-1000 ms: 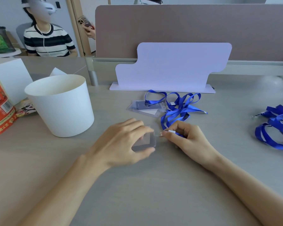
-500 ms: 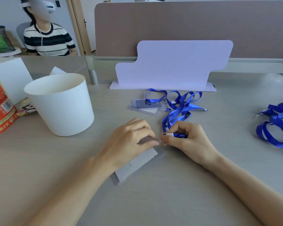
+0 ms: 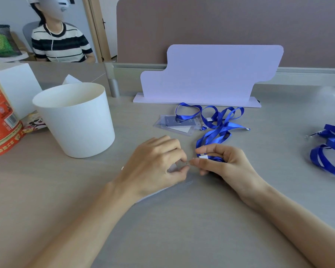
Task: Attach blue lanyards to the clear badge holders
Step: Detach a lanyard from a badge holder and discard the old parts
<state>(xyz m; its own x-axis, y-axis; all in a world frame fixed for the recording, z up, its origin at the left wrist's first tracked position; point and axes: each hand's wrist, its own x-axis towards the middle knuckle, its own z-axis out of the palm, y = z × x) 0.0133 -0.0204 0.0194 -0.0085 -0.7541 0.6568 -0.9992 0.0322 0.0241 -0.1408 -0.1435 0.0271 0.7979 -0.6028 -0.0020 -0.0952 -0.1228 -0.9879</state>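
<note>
At the middle of the desk my left hand point(image 3: 155, 165) pinches the top edge of a clear badge holder point(image 3: 184, 183); most of the holder is hidden under that hand. Right beside it, my right hand point(image 3: 220, 163) pinches the white clip end of a blue lanyard point(image 3: 217, 136), with its fingertips touching the holder's top. The lanyard's ribbon loops away behind my right hand. Behind both hands lie a few badge holders point(image 3: 177, 122) with a dark card inside, and blue ribbon lies over them.
A white bucket point(image 3: 75, 118) stands left of my hands. An orange canister point(image 3: 0, 120) and a white box point(image 3: 17, 88) sit at the far left. A lilac stand point(image 3: 209, 74) is at the back. More blue lanyards point(image 3: 331, 147) lie at the right. A person sits beyond the desk.
The holder lay flat under my left hand, was tilted up on edge half a second ago, and now lies low again. Both hands have drawn closer together at its top.
</note>
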